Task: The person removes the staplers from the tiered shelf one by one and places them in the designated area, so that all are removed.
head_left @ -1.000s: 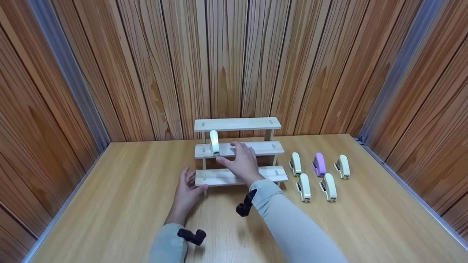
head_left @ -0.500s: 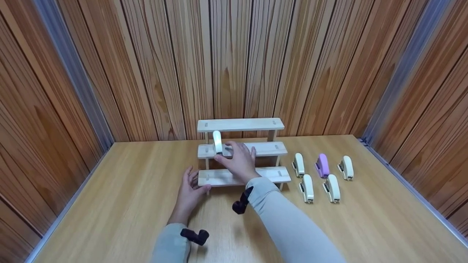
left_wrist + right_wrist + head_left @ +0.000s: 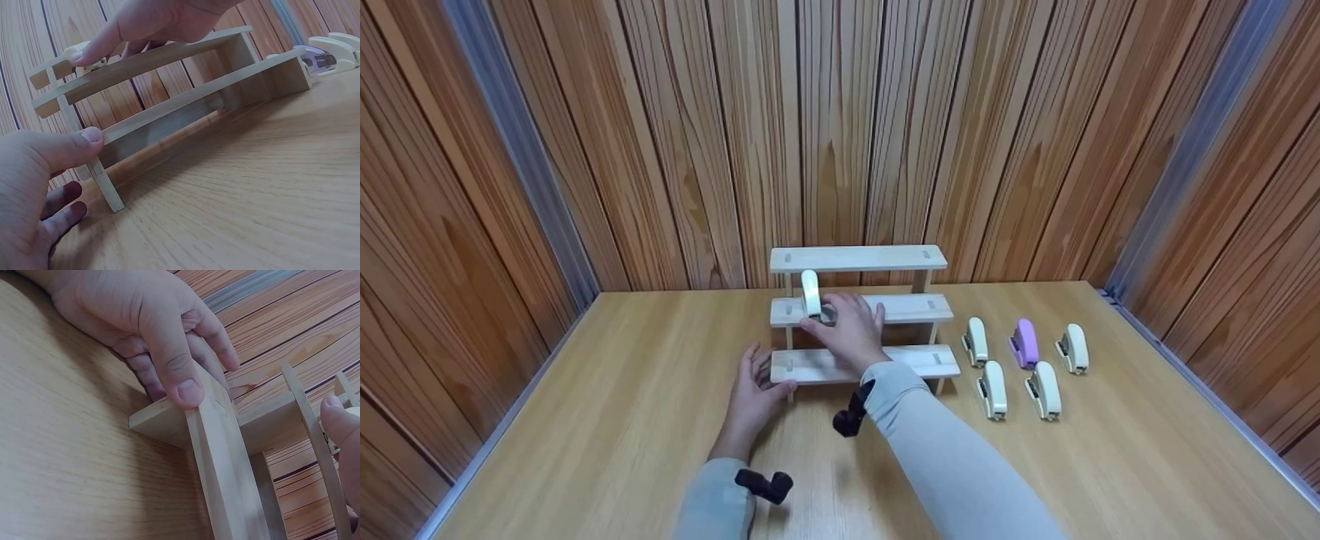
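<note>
A three-tier wooden shelf [image 3: 859, 259] stands on the table near the back wall. On the left part of its middle tier is a cream stapler [image 3: 810, 289], upright with its front end toward me. My right hand [image 3: 849, 330] reaches over the bottom tier and holds the stapler low down, thumb at its front end and forefinger by its right side. The left wrist view shows that thumb against the stapler [image 3: 90, 66]. With my left hand [image 3: 754, 397] I grip the left end of the bottom tier; its thumb [image 3: 188, 391] lies on the front edge, the other fingers behind.
To the right of the shelf several staplers stand on the table [image 3: 645, 420] in two rows: cream ones [image 3: 994, 390] and a purple one [image 3: 1024, 345]. Wood-panelled walls [image 3: 840, 135] close off the back and sides.
The head view has shifted slightly, so everything appears a little farther right. My right forefinger has come closer to the stapler, which keeps its place on the middle tier. The left hand keeps its grip.
</note>
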Demonstrator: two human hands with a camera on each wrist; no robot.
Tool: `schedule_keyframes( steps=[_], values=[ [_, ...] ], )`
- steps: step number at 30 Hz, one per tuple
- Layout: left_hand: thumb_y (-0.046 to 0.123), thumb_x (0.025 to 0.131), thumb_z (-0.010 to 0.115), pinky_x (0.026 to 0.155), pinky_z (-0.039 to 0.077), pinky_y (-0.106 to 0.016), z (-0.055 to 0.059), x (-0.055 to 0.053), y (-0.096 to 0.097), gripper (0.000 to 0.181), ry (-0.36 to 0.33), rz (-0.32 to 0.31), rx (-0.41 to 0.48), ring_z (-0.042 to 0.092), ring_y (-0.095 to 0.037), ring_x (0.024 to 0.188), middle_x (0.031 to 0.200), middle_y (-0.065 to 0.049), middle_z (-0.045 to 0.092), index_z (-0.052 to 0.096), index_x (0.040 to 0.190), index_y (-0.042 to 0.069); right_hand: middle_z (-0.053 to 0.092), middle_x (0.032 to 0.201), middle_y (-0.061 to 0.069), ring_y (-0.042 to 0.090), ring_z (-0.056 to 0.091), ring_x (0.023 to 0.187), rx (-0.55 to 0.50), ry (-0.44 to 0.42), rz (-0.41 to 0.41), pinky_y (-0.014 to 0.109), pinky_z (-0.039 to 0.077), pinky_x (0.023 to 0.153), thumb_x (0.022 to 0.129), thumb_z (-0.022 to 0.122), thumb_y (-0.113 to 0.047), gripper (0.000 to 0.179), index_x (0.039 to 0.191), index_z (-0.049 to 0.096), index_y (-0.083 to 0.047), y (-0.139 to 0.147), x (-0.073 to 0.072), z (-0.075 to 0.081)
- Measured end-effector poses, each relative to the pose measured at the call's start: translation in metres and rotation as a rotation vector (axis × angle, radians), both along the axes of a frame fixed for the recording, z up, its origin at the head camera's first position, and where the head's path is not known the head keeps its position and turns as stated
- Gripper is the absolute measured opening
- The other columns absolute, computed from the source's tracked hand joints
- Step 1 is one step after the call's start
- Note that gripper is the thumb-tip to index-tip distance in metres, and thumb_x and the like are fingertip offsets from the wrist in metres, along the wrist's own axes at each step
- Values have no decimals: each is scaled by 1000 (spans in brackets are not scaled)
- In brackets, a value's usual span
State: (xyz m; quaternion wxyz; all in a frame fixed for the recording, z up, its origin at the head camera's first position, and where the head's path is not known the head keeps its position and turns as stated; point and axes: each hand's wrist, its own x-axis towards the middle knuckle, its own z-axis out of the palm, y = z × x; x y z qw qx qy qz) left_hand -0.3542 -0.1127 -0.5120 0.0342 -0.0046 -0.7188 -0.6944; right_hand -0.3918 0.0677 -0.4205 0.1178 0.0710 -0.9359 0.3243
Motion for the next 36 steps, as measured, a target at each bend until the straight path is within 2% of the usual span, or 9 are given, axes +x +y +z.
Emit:
schedule_keyframes(
  steps=[9, 13, 19, 25, 36],
  values=[
    [4, 86, 79, 120, 29, -51, 3, 0, 1, 99, -29, 10, 0, 35, -34, 147, 160, -14, 36, 15, 161, 14, 52, 150, 3, 29, 35, 147, -5, 12, -28, 61, -6, 122, 86, 73, -57, 65, 139, 59, -22, -3, -2, 0],
    [3, 86, 78, 120, 30, -51, 2, -1, 1, 98, -17, 8, 5, 36, -34, 146, 160, -15, 37, 15, 161, 12, 50, 152, 4, 30, 33, 147, -4, 8, -32, 60, -6, 122, 85, 73, -57, 66, 139, 59, -22, -3, -1, 0],
    [-2, 85, 77, 119, 32, -50, 2, 0, 2, 97, 20, 11, 20, 37, -36, 144, 158, -20, 39, 15, 160, 7, 58, 144, 2, 28, 38, 145, 17, 26, -32, 60, -2, 122, 87, 74, -53, 60, 136, 61, -21, -3, -1, 1],
    [3, 85, 79, 120, 31, -48, 0, -1, 3, 99, -32, 29, 5, 36, -32, 146, 160, -15, 38, 16, 161, 12, 60, 140, 0, 27, 37, 145, -21, -1, -35, 56, -2, 124, 86, 76, -49, 57, 135, 63, -23, 0, -1, 1],
    [3, 86, 79, 119, 32, -48, 0, -2, 2, 99, -42, 27, -1, 36, -30, 146, 160, -12, 38, 15, 161, 14, 62, 139, -1, 25, 42, 141, -48, 13, -11, 52, 3, 125, 87, 76, -47, 57, 137, 62, -23, 6, 1, 4]
  ],
)
